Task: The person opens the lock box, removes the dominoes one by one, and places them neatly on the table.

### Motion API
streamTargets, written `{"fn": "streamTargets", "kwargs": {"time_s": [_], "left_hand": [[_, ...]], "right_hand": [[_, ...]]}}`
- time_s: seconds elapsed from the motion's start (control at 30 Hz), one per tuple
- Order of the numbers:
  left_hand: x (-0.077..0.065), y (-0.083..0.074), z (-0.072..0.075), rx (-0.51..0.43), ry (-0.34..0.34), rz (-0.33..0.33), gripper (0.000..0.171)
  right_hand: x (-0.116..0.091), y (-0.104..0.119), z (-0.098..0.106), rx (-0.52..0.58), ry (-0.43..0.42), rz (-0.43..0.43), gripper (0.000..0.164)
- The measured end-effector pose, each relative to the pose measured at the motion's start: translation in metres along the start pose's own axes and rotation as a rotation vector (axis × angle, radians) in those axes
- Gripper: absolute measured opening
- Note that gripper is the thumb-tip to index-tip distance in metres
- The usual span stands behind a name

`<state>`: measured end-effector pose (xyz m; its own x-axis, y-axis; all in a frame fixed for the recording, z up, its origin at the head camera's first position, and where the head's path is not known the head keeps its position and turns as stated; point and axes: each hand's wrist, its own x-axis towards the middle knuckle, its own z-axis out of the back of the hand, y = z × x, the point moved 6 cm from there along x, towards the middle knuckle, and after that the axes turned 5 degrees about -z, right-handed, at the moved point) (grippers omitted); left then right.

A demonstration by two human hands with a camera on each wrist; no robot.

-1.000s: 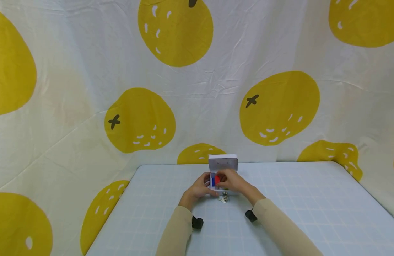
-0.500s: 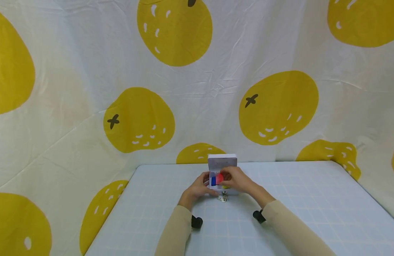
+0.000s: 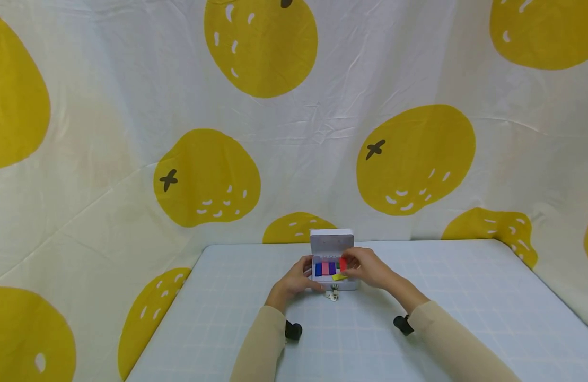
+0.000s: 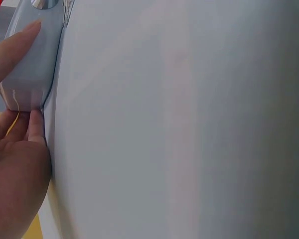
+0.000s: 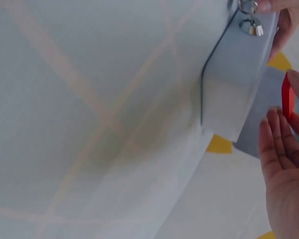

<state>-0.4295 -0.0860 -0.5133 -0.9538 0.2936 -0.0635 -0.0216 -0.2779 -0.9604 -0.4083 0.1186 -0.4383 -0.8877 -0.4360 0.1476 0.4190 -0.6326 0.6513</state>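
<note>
A small pale metal cash box [image 3: 348,286] stands on the table with its lid [image 3: 332,244] raised and a silver lock on the front. My left hand [image 3: 294,280] grips its left end, thumb along the front wall and fingers at the side. Between thumb and fingers, my right hand [image 3: 372,268] pinches a thin red piece [image 5: 287,97] over the right part of the box. Inside lie a blue piece [image 3: 318,269], a pink piece [image 3: 325,268], a purple piece [image 3: 332,268], a green one partly hidden, and a tilted yellow piece [image 3: 339,277] near the front.
Keys [image 3: 331,295] hang from the lock at the front of the box. The table [image 3: 465,307] has a pale blue checked cover. Behind it hangs a white cloth [image 3: 313,175] with large yellow fruit prints.
My right hand has moved to the right across the box with the red piece, uncovering the pink, purple and green pieces. The left hand stays on the box.
</note>
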Motion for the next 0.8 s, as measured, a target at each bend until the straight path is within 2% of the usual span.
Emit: {"fn": "streamTargets", "kwargs": {"time_s": [0.3,0.8], "left_hand": [[-0.001,-0.001,-0.001,-0.013,-0.004,0.003,0.098],[0.001,0.001,-0.001,0.002,0.0,0.001,0.099]], "right_hand": [[-0.008,-0.018,0.009,-0.039,-0.023,0.004,0.036],[-0.011,-0.031,0.012,-0.051,-0.023,-0.014,0.033]]}}
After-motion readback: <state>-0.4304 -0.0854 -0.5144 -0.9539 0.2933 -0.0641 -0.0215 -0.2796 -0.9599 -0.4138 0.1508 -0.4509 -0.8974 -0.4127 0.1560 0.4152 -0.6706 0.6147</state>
